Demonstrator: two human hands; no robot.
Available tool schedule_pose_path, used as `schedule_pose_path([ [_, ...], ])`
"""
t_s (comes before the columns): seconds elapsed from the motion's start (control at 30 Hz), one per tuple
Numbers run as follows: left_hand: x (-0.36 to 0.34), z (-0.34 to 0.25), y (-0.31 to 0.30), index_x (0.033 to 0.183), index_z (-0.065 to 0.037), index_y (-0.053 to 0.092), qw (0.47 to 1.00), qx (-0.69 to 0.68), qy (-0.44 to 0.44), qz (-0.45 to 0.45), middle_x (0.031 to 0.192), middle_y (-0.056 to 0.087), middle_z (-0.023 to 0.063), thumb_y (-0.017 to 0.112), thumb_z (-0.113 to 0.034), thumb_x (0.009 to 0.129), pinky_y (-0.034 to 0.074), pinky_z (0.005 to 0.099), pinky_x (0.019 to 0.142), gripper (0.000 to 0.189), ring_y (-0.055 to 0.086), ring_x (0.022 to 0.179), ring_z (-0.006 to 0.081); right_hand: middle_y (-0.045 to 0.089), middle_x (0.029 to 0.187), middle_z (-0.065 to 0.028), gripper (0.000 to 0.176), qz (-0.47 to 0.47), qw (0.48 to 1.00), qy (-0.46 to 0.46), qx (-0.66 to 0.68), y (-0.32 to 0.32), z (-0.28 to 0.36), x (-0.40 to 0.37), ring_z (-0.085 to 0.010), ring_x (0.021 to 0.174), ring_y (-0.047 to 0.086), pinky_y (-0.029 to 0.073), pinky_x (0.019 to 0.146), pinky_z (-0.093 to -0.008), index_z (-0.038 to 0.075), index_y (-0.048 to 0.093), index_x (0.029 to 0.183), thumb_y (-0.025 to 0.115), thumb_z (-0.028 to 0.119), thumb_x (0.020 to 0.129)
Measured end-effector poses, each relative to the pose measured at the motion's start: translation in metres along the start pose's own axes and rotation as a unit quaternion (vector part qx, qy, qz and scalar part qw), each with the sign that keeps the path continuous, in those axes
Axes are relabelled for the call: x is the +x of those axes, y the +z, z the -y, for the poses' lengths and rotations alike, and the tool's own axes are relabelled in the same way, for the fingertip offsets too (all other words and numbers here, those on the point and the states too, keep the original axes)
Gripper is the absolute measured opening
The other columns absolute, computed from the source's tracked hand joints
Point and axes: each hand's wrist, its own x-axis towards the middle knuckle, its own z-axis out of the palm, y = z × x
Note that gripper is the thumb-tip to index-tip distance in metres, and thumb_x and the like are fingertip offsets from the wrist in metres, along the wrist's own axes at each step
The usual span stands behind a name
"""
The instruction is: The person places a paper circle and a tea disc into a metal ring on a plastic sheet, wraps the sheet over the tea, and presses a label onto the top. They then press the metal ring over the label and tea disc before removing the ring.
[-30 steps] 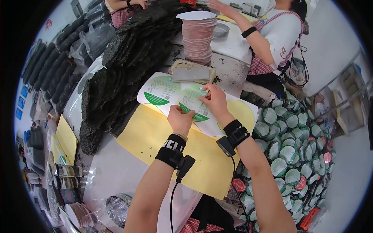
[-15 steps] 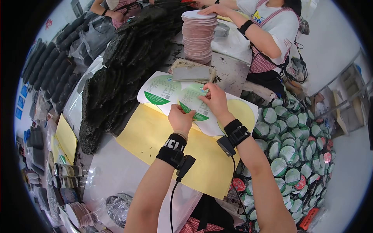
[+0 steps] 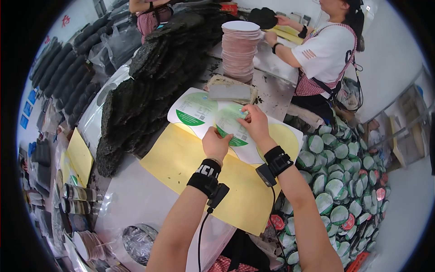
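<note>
As the action is followed at the counter (image 3: 136,192), one round label (image 3: 230,121), green and white, is being gripped by two bare hands: its lower left edge is pinched by the left hand (image 3: 216,145), its upper right edge by the right hand (image 3: 254,124). Whether it is fully free of the white sheet (image 3: 199,131) beneath cannot be told. Beside it, one more printed label (image 3: 192,109) is seen on that sheet, and to the right one yellow rounded patch (image 3: 285,136) is exposed. Below, one large yellow sheet (image 3: 208,174) is spread towards the wearer. Two black wristbands are worn, one on the left wrist (image 3: 205,177), one on the right wrist (image 3: 277,159). Just beyond the white sheet, one grey block (image 3: 230,92) is supported by one cream slab (image 3: 213,82), and behind these one tall stack of pale pink discs (image 3: 238,56) is piled. To the left, one long heap of dark, rough layers (image 3: 145,90) is banked up; on the right, a great mound of round green packs (image 3: 335,188), too many to be counted, is topped with at least three red ones (image 3: 348,222). Across the counter two other people are seen in part: one black disc (image 3: 263,18) is held by the person at the right (image 3: 324,59), while little is shown of the person at the left (image 3: 152,20).
</note>
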Motion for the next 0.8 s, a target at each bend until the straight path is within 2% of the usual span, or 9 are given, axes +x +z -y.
schedule_pose_path([
  [0.1, 0.003, 0.005, -0.001, 0.092, 0.004, 0.060, 0.999, -0.040, -0.011, 0.024, 0.074, 0.065, 0.0072, 0.086, -0.012, 0.075, 0.057, 0.0291, 0.058, 0.035, 0.065, 0.063, 0.0152, 0.061, 0.096, -0.0069, 0.037, -0.005, 1.000, 0.003, 0.010, 0.001, -0.001, -0.001, -0.0205, 0.067, 0.064, 0.052, 0.063, -0.0329, 0.008, 0.058, 0.102, 0.080, 0.004, 0.073],
  [0.17, 0.002, 0.003, -0.002, 0.086, 0.003, 0.063, 0.996, -0.072, -0.034, 0.026, 0.073, 0.067, 0.0109, 0.088, -0.017, 0.071, 0.055, 0.0341, 0.064, 0.035, 0.066, 0.064, 0.0212, 0.061, 0.096, -0.0072, 0.037, -0.008, 1.000, -0.002, 0.010, 0.000, -0.002, -0.001, -0.0209, 0.067, 0.064, 0.052, 0.064, -0.0329, 0.008, 0.058, 0.102, 0.080, 0.004, 0.073],
  [0.2, 0.001, 0.001, -0.003, 0.086, 0.003, 0.063, 0.996, -0.072, -0.035, 0.027, 0.073, 0.067, 0.0109, 0.088, -0.017, 0.071, 0.055, 0.0341, 0.064, 0.035, 0.066, 0.064, 0.0212, 0.061, 0.096, -0.0072, 0.037, -0.008, 1.000, -0.001, 0.010, 0.000, -0.003, -0.001, -0.0209, 0.067, 0.064, 0.052, 0.064, -0.0329, 0.008, 0.058, 0.102, 0.080, 0.004, 0.073],
  [0.27, -0.004, -0.010, -0.010, 0.087, 0.003, 0.063, 0.990, -0.121, -0.061, 0.041, 0.071, 0.067, 0.0095, 0.087, -0.013, 0.073, 0.054, 0.0318, 0.059, 0.032, 0.066, 0.060, 0.0187, 0.061, 0.095, -0.0074, 0.037, -0.010, 1.000, -0.003, 0.012, 0.000, -0.002, -0.001, -0.0211, 0.068, 0.065, 0.052, 0.063, -0.0331, 0.008, 0.057, 0.101, 0.080, 0.004, 0.073],
  [0.37, -0.006, -0.017, -0.013, 0.088, 0.005, 0.063, 0.993, -0.093, -0.059, 0.048, 0.073, 0.065, 0.0064, 0.085, -0.008, 0.076, 0.058, 0.0267, 0.056, 0.029, 0.066, 0.062, 0.0139, 0.061, 0.094, -0.0075, 0.037, -0.007, 1.000, -0.003, 0.004, -0.001, -0.001, -0.001, -0.0211, 0.068, 0.065, 0.052, 0.063, -0.0336, 0.008, 0.057, 0.101, 0.080, 0.004, 0.073],
  [0.6, 0.002, -0.001, -0.004, 0.087, 0.004, 0.062, 0.997, -0.064, -0.027, 0.033, 0.072, 0.066, 0.0066, 0.086, -0.010, 0.075, 0.057, 0.0271, 0.055, 0.030, 0.066, 0.062, 0.0139, 0.060, 0.094, -0.0077, 0.036, 0.000, 1.000, -0.008, -0.007, -0.001, 0.000, -0.001, -0.0212, 0.068, 0.065, 0.051, 0.062, -0.0341, 0.007, 0.057, 0.102, 0.080, 0.005, 0.074],
  [0.67, 0.004, 0.005, -0.003, 0.087, 0.004, 0.062, 0.999, -0.045, 0.004, 0.029, 0.073, 0.066, 0.0078, 0.086, -0.011, 0.075, 0.056, 0.0285, 0.055, 0.030, 0.066, 0.062, 0.0154, 0.060, 0.094, -0.0077, 0.037, -0.002, 1.000, -0.011, -0.016, -0.001, -0.001, -0.001, -0.0214, 0.067, 0.064, 0.051, 0.062, -0.0347, 0.007, 0.058, 0.103, 0.080, 0.006, 0.074],
  [0.8, 0.002, 0.001, -0.002, 0.087, 0.004, 0.062, 1.000, -0.019, 0.010, 0.014, 0.073, 0.067, 0.0094, 0.086, -0.012, 0.073, 0.056, 0.0303, 0.056, 0.031, 0.067, 0.062, 0.0174, 0.060, 0.095, -0.0081, 0.038, 0.008, 1.000, -0.017, -0.011, -0.002, 0.001, 0.000, -0.0217, 0.066, 0.062, 0.051, 0.062, -0.0348, 0.007, 0.058, 0.105, 0.080, 0.005, 0.073],
])
